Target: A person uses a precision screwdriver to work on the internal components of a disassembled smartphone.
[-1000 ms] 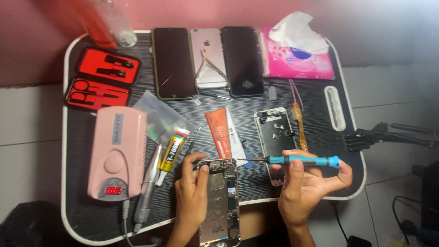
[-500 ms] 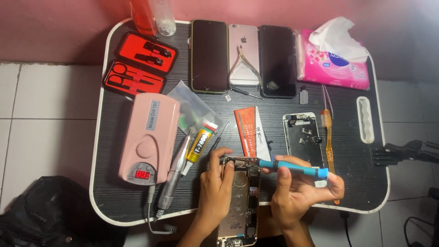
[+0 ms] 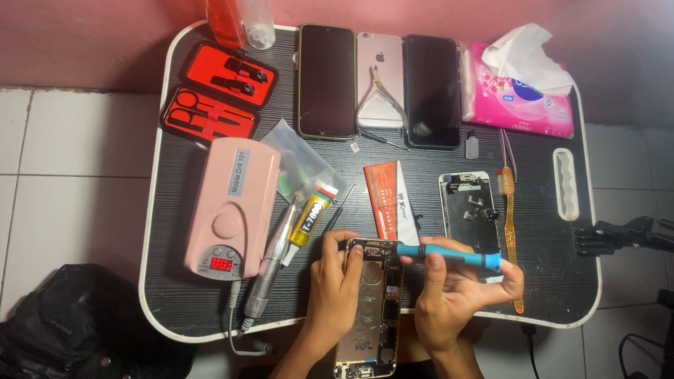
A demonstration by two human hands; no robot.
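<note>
An opened phone chassis (image 3: 368, 319) lies at the near edge of a small black table (image 3: 175, 210). My left hand (image 3: 335, 281) grips its left side near the top. My right hand (image 3: 453, 295) holds a blue screwdriver (image 3: 449, 255) nearly level, its tip at the chassis's top right corner. A detached phone screen panel (image 3: 470, 214) lies face down just right of the screwdriver, beside an orange toothbrush (image 3: 509, 238).
A pink drill box (image 3: 232, 207) with its handpiece (image 3: 270, 270), a glue tube (image 3: 309, 219), a red tool case (image 3: 217, 98), three phones (image 3: 326, 81), nippers (image 3: 379, 98), a tissue pack (image 3: 519, 98) and two bottles (image 3: 239, 21) fill the table. A black bag (image 3: 70, 330) sits at lower left.
The view has shifted, so the table now sits more centred. My right hand has brought the screwdriver lower and closer to the chassis top; my left hand keeps its grip.
</note>
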